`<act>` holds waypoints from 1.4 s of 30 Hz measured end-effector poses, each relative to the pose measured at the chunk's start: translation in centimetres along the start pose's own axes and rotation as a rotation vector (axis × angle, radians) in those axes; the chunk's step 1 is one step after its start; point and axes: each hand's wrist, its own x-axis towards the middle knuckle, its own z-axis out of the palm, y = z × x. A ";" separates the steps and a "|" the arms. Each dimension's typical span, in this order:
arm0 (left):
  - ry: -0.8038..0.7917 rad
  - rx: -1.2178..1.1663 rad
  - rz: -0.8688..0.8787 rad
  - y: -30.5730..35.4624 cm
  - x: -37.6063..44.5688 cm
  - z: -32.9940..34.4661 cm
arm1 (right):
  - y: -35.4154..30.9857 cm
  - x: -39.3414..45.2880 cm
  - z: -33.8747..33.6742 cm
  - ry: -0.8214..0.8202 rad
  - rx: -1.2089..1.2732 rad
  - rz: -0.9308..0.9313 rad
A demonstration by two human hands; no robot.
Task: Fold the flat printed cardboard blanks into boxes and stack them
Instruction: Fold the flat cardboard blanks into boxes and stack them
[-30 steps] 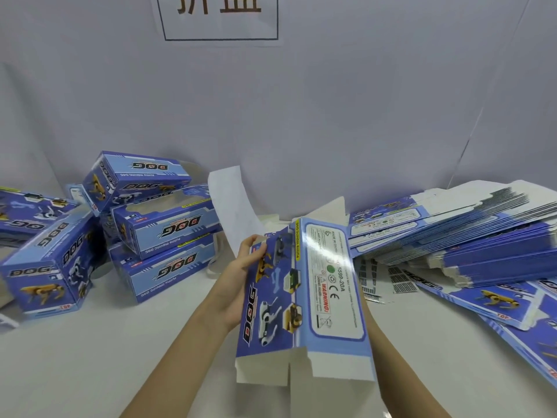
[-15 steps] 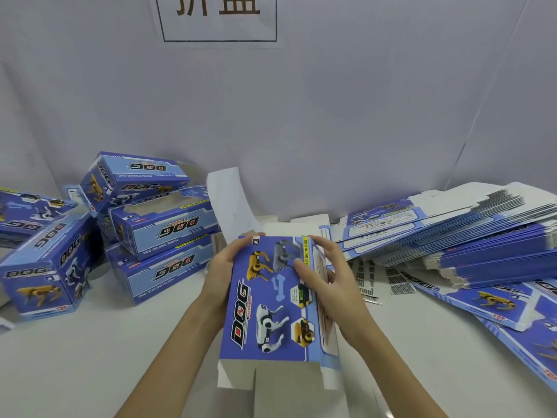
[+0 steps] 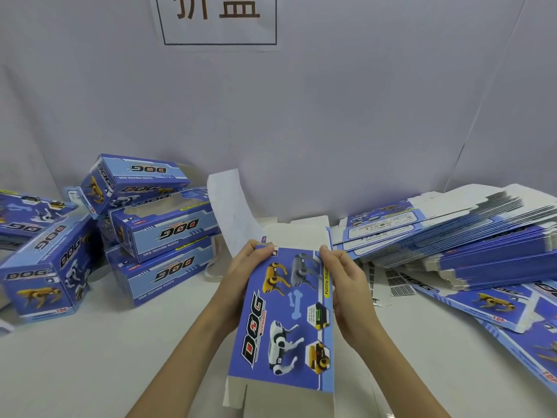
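I hold a blue printed "DOG" box (image 3: pixel 283 324) in front of me, its large printed face towards me, long axis running away from me. My left hand (image 3: pixel 241 276) grips its far left corner, thumb on the printed face. My right hand (image 3: pixel 343 282) grips the far right edge, fingers curled round it. White flaps (image 3: pixel 295 233) stand open at the far end, and grey flaps (image 3: pixel 271 399) hang open at the near end. A pile of flat blanks (image 3: pixel 452 236) lies to the right. Several folded boxes (image 3: pixel 162 230) are stacked at the left.
More flat blanks (image 3: pixel 494 306) spread over the white table (image 3: pixel 105 357) at the right front. A folded box (image 3: pixel 42 267) lies at the far left. A loose white sheet (image 3: pixel 232 212) leans behind the held box. A grey backdrop with a printed sign (image 3: pixel 220 19) closes the back.
The box has turned so that its large printed face looks at me instead of the side label. My right hand has slid from the top face to the far right edge.
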 end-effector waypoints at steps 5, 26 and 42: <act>0.161 -0.203 -0.116 -1.2 -0.2 0.2 | 0.4 -0.1 0.0 -0.017 -0.116 -0.051; 0.007 -0.261 -0.196 -4.3 0.7 -0.4 | -0.1 -0.3 1.0 -0.065 -0.055 0.136; 0.085 -0.221 -0.119 -4.4 1.7 -0.9 | -0.8 -0.2 0.2 -0.018 -0.071 0.077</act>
